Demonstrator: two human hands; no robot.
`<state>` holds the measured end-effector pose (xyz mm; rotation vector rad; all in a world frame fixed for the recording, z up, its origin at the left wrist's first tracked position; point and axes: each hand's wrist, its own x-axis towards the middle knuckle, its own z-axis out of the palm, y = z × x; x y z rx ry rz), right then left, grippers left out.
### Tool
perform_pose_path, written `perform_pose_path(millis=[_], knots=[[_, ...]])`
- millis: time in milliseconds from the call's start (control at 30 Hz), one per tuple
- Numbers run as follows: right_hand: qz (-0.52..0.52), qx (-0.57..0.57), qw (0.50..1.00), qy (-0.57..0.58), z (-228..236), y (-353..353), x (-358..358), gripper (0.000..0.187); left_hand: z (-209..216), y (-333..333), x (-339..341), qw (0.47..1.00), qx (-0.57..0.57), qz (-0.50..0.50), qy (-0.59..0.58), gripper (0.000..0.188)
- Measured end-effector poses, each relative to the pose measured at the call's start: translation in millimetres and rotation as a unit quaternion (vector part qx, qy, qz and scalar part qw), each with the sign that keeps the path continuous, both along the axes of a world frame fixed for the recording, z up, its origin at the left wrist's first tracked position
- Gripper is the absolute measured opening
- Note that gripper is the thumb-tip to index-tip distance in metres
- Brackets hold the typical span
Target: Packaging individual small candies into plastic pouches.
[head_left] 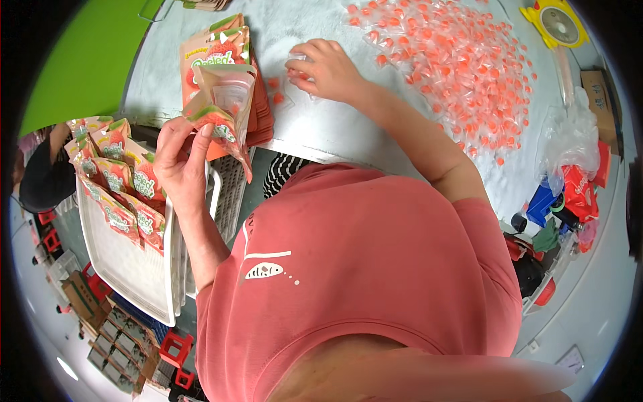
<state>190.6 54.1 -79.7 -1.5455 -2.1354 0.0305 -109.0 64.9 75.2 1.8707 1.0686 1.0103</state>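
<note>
My left hand pinches an opened candy pouch by its side, thumb in front, the mouth gaping toward me. Behind and beneath it lies a stack of flat printed pouches in red, green and tan at the table's front edge. To the right of the stack, my right hand rests low over the white tabletop, its fingers curled round wrapped red candies that they partly hide. Between the stack and that hand sit a few loose wrapped candies.
A broad heap of wrapped orange-red candies covers the table's right side. A yellow scale stands far right, near clear plastic bags. At lower left, a white basket holds several standing pouches. Another person is beyond it.
</note>
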Motion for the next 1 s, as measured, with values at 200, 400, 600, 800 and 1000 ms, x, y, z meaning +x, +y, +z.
perform_pose_path(millis=[200,400,600,800,1000], knots=[[-0.031,0.053,0.998,0.031,12,-19,-9,0.047,-4,1,-1,1.0,-0.006,-0.005,-0.016,0.019],[-0.008,0.04,0.999,-0.031,18,-25,-7,0.043,-6,3,3,1.0,-0.001,-0.016,-0.016,0.02],[0.012,0.076,0.996,-0.048,-6,-9,0,0.029,-7,1,13,0.999,-0.009,-0.031,-0.035,0.018],[-0.04,-0.003,0.938,0.345,37,-10,1,0.01,-7,-1,26,0.999,0.008,-0.04,-0.003,0.015],[0.079,-0.151,0.861,0.479,157,-20,11,0.014,-6,2,37,0.996,0.034,-0.041,0.065,0.019]])
